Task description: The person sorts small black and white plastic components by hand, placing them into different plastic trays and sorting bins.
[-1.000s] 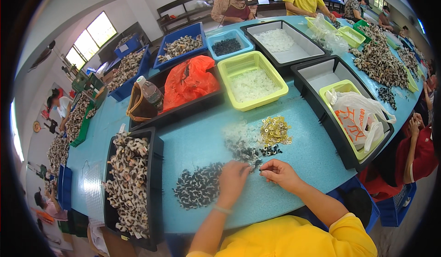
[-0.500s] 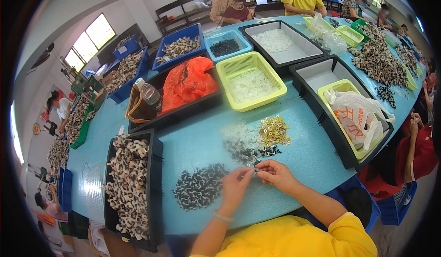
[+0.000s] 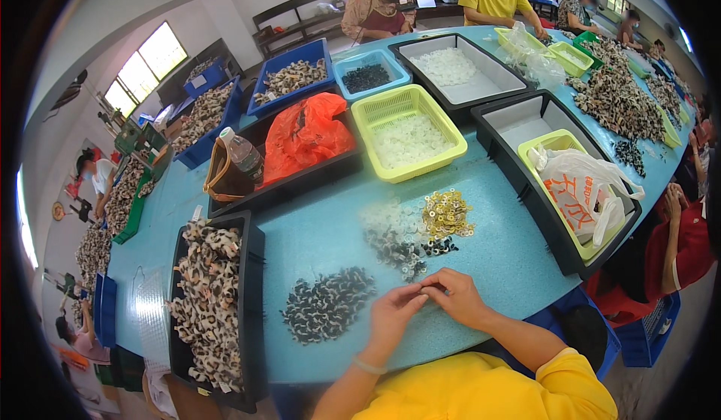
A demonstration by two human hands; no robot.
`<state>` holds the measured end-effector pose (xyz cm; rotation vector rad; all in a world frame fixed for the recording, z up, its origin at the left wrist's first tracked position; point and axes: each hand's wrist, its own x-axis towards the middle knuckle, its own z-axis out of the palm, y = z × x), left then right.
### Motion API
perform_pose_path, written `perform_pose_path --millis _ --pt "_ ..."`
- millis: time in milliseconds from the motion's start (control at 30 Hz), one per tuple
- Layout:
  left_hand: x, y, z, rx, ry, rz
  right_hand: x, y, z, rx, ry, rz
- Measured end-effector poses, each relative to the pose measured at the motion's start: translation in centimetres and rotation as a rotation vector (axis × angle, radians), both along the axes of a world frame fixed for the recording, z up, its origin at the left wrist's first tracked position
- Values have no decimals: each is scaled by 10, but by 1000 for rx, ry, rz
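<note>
My left hand (image 3: 393,313) and my right hand (image 3: 455,295) meet at the fingertips close to the table's near edge. Both are pinched; whatever lies between the fingers is hidden. Just beyond them are a heap of grey-and-black small parts (image 3: 404,258) and a few black pieces (image 3: 441,246). Gold-coloured rings (image 3: 448,213) lie heaped behind these, next to translucent white pieces (image 3: 383,219). To the left of my left hand spreads a pile of small black-and-white parts (image 3: 327,305).
A black crate (image 3: 255,307) full of brown, black and white parts stands at left. Ahead are a yellow basket (image 3: 409,172) of clear pieces and a black tray holding a red bag (image 3: 308,138). Another black tray (image 3: 541,210) stands at right. Co-workers sit around the blue table (image 3: 300,232).
Both hands have drawn slightly back toward me, with the fingertips closer together. The small dark piece seen between them earlier is hidden now. A far co-worker in yellow has reached out an arm.
</note>
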<state>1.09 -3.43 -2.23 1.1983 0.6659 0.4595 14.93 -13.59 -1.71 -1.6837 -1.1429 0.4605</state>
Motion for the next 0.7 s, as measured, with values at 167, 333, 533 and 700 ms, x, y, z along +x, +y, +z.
perform_pose_path --millis 167,333,533,700 --pt "-17 18 -10 207 151 -22 -2 -9 9 -87 235 95" --pt "-42 42 2 1206 293 45 53 1 2 -239 -266 -226" --pt "-39 44 13 1470 402 32 77 7 -9 -378 -386 -234" --pt "-9 44 3 1353 285 54 74 -6 -9 -284 -452 -170"
